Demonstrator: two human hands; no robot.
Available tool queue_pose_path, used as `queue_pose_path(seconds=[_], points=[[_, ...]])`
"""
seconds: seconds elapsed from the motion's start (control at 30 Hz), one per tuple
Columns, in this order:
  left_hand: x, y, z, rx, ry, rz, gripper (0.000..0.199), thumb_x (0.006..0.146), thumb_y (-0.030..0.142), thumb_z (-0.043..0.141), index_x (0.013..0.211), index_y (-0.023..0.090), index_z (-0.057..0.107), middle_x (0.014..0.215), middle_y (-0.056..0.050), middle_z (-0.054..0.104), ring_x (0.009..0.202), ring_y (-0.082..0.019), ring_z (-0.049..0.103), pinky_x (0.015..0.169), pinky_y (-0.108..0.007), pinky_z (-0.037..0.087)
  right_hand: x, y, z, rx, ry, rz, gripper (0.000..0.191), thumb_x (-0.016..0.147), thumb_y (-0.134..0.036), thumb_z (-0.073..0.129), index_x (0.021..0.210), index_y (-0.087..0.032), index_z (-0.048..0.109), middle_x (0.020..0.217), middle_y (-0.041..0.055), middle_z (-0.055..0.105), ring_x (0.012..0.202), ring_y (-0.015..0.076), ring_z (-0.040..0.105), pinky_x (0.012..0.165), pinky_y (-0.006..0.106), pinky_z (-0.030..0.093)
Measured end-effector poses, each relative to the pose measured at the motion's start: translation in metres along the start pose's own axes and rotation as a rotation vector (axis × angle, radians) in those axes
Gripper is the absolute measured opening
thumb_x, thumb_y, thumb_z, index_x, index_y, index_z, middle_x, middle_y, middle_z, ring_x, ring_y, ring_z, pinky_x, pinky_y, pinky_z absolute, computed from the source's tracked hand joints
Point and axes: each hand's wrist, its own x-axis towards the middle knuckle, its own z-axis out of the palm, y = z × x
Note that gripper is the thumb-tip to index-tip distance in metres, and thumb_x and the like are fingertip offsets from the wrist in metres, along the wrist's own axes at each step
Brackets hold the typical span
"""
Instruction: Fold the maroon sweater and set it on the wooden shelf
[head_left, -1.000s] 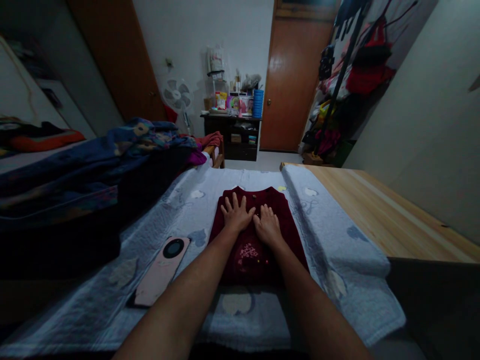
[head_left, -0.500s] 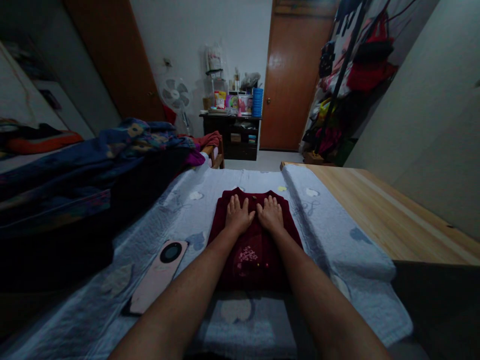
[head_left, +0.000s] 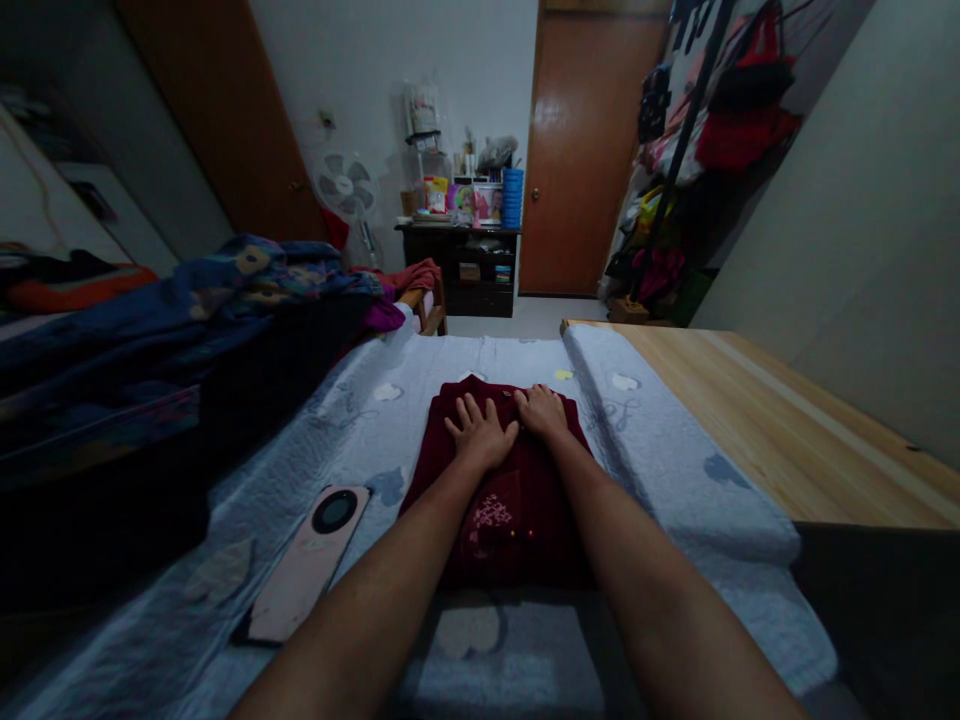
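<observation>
A dark maroon garment (head_left: pixel 487 555), folded into a neat rectangle with a collar at its far end and a pink floral pattern near the front, lies on the bed. My left hand (head_left: pixel 481 436) rests palm down on its upper middle, fingers spread. Close beside it, my right hand (head_left: pixel 543 410) lies on the garment's far right part by the collar, its fingers stretched forward and nearer together. Neither hand grips the cloth. Left of my left forearm, a pink phone (head_left: pixel 306 572) with a round black camera ring lies face down.
A light blue patterned sheet (head_left: pixel 465 350) covers the bed. Rumpled clothes and bedding (head_left: pixel 262 290) are heaped on the left. Bare wooden board (head_left: pixel 750 400) runs along the right. Beyond the bed stand a dark cabinet (head_left: pixel 457 260), a fan (head_left: pixel 349 185) and a brown door (head_left: pixel 592 160).
My left hand has slid slightly nearer and its fingers have spread wider. My right hand has shifted a little toward the collar. The view has tilted slightly.
</observation>
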Motion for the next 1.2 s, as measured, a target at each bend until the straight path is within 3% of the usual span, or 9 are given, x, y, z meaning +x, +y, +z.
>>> queue_pose_path(seconds=[0.17,0.27,0.4,0.73,1.0,1.2], points=[[-0.003,-0.007,0.000,-0.030,-0.005,0.064,0.079,0.084,0.070,0.030,0.147,0.023,0.029,0.158,-0.018,0.005,0.143,-0.041,-0.006,0.107,-0.067,0.006,0.013,0.008,0.008,-0.044,0.078,0.029,0.052,0.097,-0.041,0.028,0.137,-0.011,0.046,0.150,0.0136,0.036,0.140,0.0261,0.023,0.112,0.041,0.016],[-0.004,-0.007,-0.001,-0.015,-0.016,0.084,0.091,0.074,0.079,0.040,0.147,0.026,0.028,0.159,-0.017,0.002,0.142,-0.043,-0.009,0.106,-0.068,0.005,0.019,0.014,0.015,-0.050,0.140,0.037,0.055,0.097,-0.038,0.027,0.141,-0.006,0.038,0.151,0.0150,0.033,0.142,0.0247,0.021,0.112,0.037,0.015],[-0.004,-0.005,-0.001,0.008,-0.018,0.068,0.092,0.070,0.076,0.048,0.147,0.028,0.030,0.159,-0.015,0.003,0.142,-0.043,-0.009,0.106,-0.068,0.005,0.014,0.018,0.021,-0.035,0.196,0.057,0.058,0.096,-0.032,0.026,0.146,-0.002,0.028,0.153,0.0172,0.028,0.143,0.0231,0.018,0.114,0.035,0.013],[-0.005,-0.004,0.002,-0.001,0.023,0.060,0.084,0.075,0.073,0.045,0.145,0.029,0.035,0.159,-0.014,0.008,0.143,-0.043,-0.006,0.106,-0.069,0.006,-0.029,0.011,0.020,0.001,0.121,0.138,0.061,0.095,-0.035,0.026,0.150,-0.007,0.019,0.157,0.0133,0.017,0.144,0.0229,0.014,0.114,0.038,0.016],[-0.009,-0.002,-0.003,-0.017,0.009,0.036,0.084,0.074,0.072,0.046,0.145,0.028,0.035,0.159,-0.013,0.006,0.143,-0.042,-0.005,0.107,-0.067,0.005,-0.068,0.003,0.014,0.035,0.017,0.201,0.063,0.093,-0.043,0.029,0.152,-0.024,0.014,0.159,0.0048,0.006,0.145,0.0284,0.006,0.108,0.063,0.016],[-0.009,-0.002,-0.001,0.006,0.022,0.032,0.086,0.073,0.073,0.047,0.145,0.028,0.034,0.159,-0.014,0.005,0.143,-0.042,-0.006,0.107,-0.067,0.005,-0.095,0.003,0.009,-0.004,-0.044,0.198,0.064,0.094,-0.051,0.028,0.151,-0.027,0.015,0.160,0.0062,0.006,0.145,0.0305,0.004,0.108,0.062,0.016]])
